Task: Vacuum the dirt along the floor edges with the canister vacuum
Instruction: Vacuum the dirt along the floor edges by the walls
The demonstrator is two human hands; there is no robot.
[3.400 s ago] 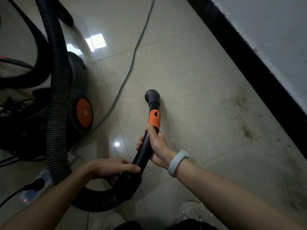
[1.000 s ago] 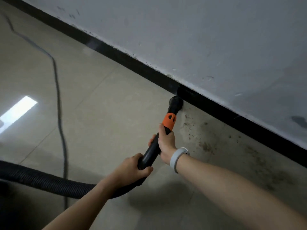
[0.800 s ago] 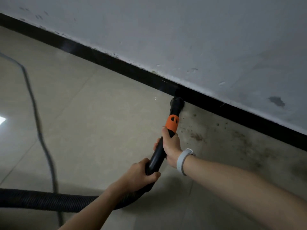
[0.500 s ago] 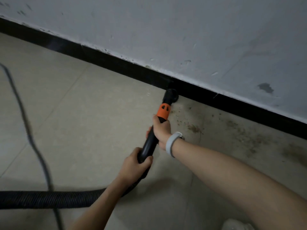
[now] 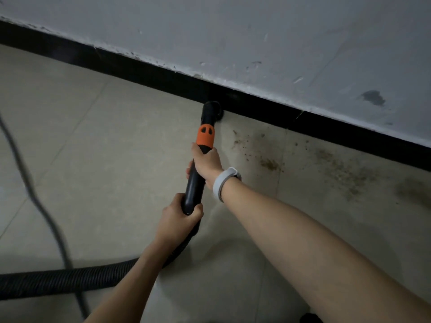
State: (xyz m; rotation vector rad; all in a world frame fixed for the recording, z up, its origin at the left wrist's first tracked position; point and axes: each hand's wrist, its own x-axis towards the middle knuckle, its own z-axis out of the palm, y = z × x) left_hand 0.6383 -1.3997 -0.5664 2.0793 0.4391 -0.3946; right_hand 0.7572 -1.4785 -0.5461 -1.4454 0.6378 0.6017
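Head view: right hand and left hand both grip black vacuum wand, nozzle at black baseboard. Brown dirt patches rightward still unvacuumed; task looks early.

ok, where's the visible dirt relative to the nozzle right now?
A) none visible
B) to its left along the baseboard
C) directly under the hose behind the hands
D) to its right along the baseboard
D: the brown dirt is scattered on the tile to the right of the nozzle, which sits against the black baseboard; the floor to the nozzle's left looks clean.
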